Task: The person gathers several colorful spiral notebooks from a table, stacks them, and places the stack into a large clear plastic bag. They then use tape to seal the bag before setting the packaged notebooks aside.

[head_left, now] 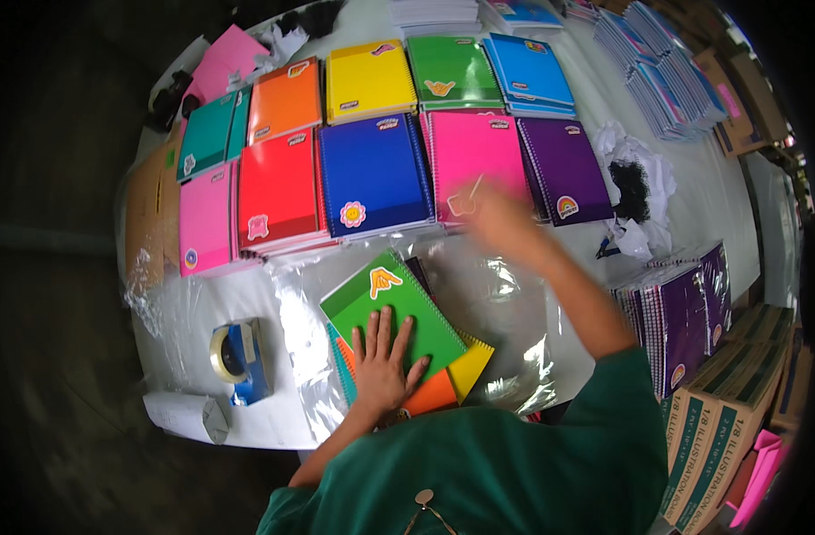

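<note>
Pressing flat on the green notebook (432, 332): left hand (383, 364), palm down, fingers spread and straight, not wrapped around anything. Fingertips sit on the cover just below the orange hand-shaped sticker (385, 283); thumb splays out toward the spiral edge, also on the cover. Notebook is directly under the fingers, turned at an angle, spiral side facing right and up.

It tops a loose fanned pile. Orange notebook (434, 395) and yellow notebook (473, 364) poke out at the near end, teal notebook (341, 370) shows on the left, a dark corner peeks out at the far right side. Pile lies on clear plastic film (506, 308) in front of the person's torso.

Right hand (501, 223) is reached out over the near end of the pink notebook (479, 147), motion-blurred. Can't tell from here whether those fingers are curled, gripping or even touching the cover. That pink one sits in the front row, between the blue notebook (372, 174) and the purple notebook (565, 169).

Blue tape dispenser (254, 366) stands left of the pile, well apart from the left hand.
</note>
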The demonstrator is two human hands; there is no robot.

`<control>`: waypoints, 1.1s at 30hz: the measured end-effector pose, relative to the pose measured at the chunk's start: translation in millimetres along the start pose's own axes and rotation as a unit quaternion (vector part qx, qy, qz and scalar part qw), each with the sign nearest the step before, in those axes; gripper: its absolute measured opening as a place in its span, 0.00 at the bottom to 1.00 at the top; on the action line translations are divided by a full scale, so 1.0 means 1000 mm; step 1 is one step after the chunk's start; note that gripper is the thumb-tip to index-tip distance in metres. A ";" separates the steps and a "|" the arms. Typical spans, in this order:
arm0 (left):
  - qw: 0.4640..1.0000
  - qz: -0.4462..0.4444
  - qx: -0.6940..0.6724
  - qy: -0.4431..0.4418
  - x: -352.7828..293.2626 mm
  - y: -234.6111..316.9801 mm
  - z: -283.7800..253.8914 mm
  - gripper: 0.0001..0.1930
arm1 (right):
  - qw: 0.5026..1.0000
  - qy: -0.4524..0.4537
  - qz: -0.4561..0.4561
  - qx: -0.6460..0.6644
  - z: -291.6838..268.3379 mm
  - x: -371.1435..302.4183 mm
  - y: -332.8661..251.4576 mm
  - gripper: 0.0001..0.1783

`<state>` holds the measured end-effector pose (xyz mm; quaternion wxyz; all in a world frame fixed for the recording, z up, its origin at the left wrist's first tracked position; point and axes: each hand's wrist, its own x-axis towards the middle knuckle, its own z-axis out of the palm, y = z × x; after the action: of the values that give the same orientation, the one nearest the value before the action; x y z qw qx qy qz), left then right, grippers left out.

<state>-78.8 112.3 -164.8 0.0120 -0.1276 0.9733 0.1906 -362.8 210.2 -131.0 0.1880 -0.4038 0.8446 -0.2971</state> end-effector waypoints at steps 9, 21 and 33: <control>0.988 0.136 -0.072 0.032 -0.036 0.000 0.012 0.22 | 0.896 0.262 0.034 -0.356 -0.083 0.126 0.188 0.21; 0.915 -0.122 -0.329 0.201 -0.036 -0.014 -0.018 0.35 | 0.808 0.361 -0.021 0.465 -0.058 -0.037 -0.009 0.12; 0.897 -0.226 -0.339 0.168 -0.059 -0.054 0.037 0.46 | 0.982 0.071 0.131 0.116 0.113 -0.197 -0.042 0.44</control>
<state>-9.3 91.9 -214.4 -0.1535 -0.3704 0.7820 0.4772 -157.2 306.1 -173.4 0.2103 -0.2432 0.8612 -0.3936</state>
